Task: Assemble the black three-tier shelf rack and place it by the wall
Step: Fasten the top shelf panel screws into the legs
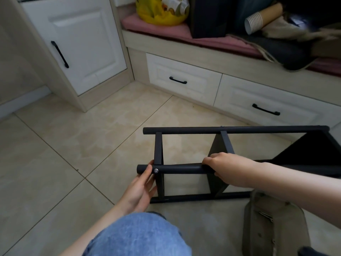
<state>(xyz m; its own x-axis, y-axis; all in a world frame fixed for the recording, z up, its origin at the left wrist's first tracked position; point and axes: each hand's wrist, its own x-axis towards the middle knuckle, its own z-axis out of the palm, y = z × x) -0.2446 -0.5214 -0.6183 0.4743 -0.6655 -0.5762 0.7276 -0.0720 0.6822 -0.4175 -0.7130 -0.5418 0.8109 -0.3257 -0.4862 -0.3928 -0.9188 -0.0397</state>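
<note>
Floor: beige glossy tiles point(64, 145), thin dark grout lines
Rack: black three-tier shelf rack point(221, 130) lying on its side on the floor, centre-right, near the drawers but apart from them, long tubes running left-right
Near tube: black round tube point(180, 169) closest to camera, raised off the floor; silver screw point(156, 170) near its left end where a crossbar point(158, 148) meets it
Shelf panel: black panel point(219, 154) on edge between the tubes, mid-rack
Left hand: point(140, 189) at left end of near tube, fingers fairly straight and slightly apart, tips resting on the tube just beside the screw, thumb by the crossbar below
Right hand: point(225, 167) on near tube at the shelf panel, fingers curled over and clamped round the tube, knuckles up
Knee: blue denim point(138, 235), bottom centre, under the left wrist
Bag: grey-green fabric bag point(271, 222) on floor, bottom right, just beside the rack's lowest tube
Cabinet: white door point(83, 43), black bar handle, top left
Drawers: two white fronts point(184, 76) with black handles, under the seat
Seat: pink cushion point(166, 28) carrying yellow plastic bag point(158, 13), stack of paper cups point(253, 22) on its side, dark cloth point(287, 50)
</note>
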